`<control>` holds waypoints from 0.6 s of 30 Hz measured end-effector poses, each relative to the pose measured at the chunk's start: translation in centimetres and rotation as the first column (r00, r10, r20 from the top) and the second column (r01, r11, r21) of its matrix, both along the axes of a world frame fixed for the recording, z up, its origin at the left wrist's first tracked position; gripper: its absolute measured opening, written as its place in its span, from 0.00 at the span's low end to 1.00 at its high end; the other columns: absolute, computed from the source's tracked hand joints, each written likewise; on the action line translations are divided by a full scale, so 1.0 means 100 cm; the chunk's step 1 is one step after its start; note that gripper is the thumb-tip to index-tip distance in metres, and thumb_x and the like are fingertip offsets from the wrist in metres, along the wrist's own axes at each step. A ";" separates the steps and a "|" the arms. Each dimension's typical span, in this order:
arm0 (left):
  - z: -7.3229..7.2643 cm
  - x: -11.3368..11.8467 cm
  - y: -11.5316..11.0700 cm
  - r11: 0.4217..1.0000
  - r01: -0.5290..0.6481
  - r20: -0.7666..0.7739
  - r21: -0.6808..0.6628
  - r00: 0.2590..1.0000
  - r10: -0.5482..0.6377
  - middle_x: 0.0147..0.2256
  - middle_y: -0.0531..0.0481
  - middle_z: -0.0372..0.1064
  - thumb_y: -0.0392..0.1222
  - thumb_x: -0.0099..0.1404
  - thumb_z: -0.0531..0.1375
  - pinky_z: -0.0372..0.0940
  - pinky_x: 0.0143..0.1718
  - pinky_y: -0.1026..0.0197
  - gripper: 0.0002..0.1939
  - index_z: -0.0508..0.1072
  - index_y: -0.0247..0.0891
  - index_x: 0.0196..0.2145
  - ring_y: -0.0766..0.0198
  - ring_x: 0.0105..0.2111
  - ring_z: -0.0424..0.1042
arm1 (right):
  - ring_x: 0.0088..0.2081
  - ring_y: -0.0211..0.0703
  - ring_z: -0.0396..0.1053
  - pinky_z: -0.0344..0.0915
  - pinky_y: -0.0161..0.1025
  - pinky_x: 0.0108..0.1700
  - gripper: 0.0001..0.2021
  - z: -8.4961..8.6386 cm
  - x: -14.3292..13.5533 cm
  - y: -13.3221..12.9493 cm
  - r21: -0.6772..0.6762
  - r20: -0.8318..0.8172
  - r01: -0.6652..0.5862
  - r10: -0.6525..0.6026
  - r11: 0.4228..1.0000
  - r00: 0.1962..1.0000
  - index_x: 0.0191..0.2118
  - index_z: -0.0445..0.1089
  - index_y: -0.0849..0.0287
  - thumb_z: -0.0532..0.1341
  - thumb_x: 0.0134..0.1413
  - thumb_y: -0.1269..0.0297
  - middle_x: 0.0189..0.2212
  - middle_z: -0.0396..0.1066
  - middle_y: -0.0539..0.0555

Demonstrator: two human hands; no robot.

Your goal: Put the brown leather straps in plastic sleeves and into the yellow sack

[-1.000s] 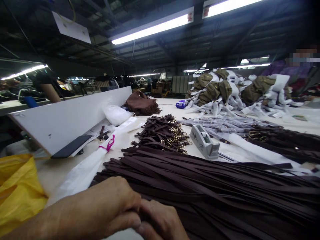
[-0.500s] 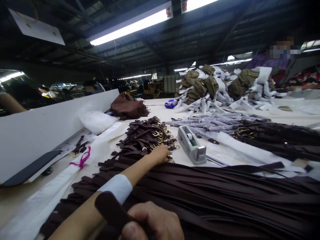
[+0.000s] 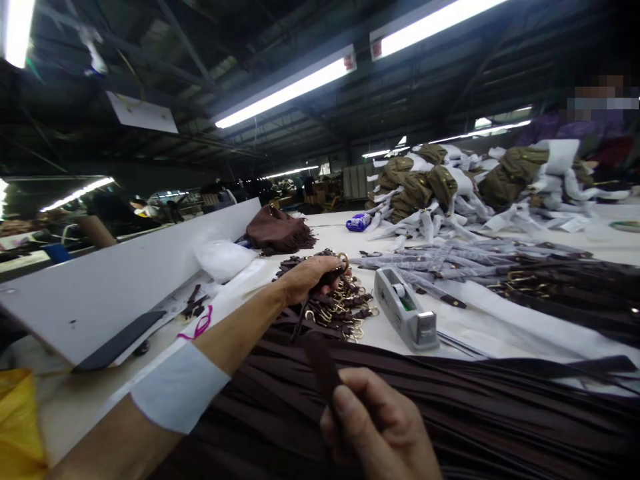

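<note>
My left hand [image 3: 317, 275], a pale band [image 3: 181, 383] around its forearm, is closed on a short dark brown strap with a gold-coloured ring [image 3: 343, 263]. It is above a pile of similar short straps with metal hooks [image 3: 345, 310]. Close to the camera, my right hand [image 3: 383, 420] pinches the end of a dark brown leather strap [image 3: 320, 363] between thumb and fingers. Beneath it spreads a thick layer of long dark brown straps [image 3: 475, 407]. The lower part of the strap in my right hand is hidden.
A grey tape dispenser [image 3: 406, 310] stands right of the hook pile. Behind are a brown fringed bag [image 3: 280, 230], a blue packet [image 3: 358, 222] and olive bags with white wrapping [image 3: 515, 173]. Wrapped straps [image 3: 430, 257] lie at right. A white partition [image 3: 125, 267] runs along the left. A person [image 3: 575, 133] is at far right.
My left hand has lifted from the pile with a ringed short strap. My right hand has moved up and right, tilting its strap more upright. The view has turned left.
</note>
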State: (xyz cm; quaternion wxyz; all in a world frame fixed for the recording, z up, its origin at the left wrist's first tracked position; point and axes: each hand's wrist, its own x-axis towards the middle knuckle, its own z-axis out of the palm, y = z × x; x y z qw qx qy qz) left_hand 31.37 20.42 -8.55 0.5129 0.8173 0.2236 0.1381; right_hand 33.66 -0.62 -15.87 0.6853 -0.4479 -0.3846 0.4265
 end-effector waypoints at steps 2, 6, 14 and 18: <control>0.020 -0.022 -0.022 0.998 -0.021 0.034 -0.060 0.999 0.023 0.21 0.55 0.57 0.52 0.61 0.48 0.45 0.15 0.71 0.18 0.66 0.33 0.34 0.76 0.14 0.52 | 0.18 0.32 0.59 0.55 0.29 0.20 0.18 0.005 0.014 -0.003 0.003 -0.066 -0.045 0.045 0.999 0.997 0.30 0.69 0.61 0.61 0.49 0.47 0.17 0.65 0.49; 0.031 -0.068 -0.065 0.934 0.031 0.004 -0.355 0.999 -0.032 0.20 0.53 0.56 0.49 0.58 0.46 0.46 0.15 0.69 0.19 0.68 0.30 0.33 0.74 0.14 0.51 | 0.19 0.29 0.58 0.55 0.25 0.21 0.16 0.009 0.032 -0.009 -0.016 -0.169 -0.076 0.072 0.997 0.983 0.30 0.68 0.60 0.64 0.47 0.51 0.18 0.64 0.48; 0.036 -0.128 -0.119 0.769 0.082 0.038 -0.634 0.996 -0.075 0.31 0.49 0.64 0.31 0.44 0.54 0.57 0.19 0.70 0.22 0.66 0.34 0.41 0.71 0.23 0.61 | 0.17 0.28 0.55 0.50 0.24 0.19 0.17 -0.005 0.036 -0.006 -0.062 -0.211 -0.202 0.185 0.977 0.960 0.29 0.67 0.61 0.67 0.43 0.52 0.17 0.62 0.47; 0.034 -0.142 -0.130 0.763 0.119 0.089 -0.635 0.993 -0.081 0.32 0.48 0.64 0.34 0.48 0.55 0.56 0.18 0.72 0.20 0.64 0.35 0.42 0.72 0.22 0.61 | 0.17 0.28 0.52 0.47 0.26 0.19 0.17 -0.009 0.036 -0.006 -0.016 -0.102 -0.311 0.308 0.950 0.946 0.27 0.67 0.63 0.65 0.47 0.52 0.15 0.61 0.47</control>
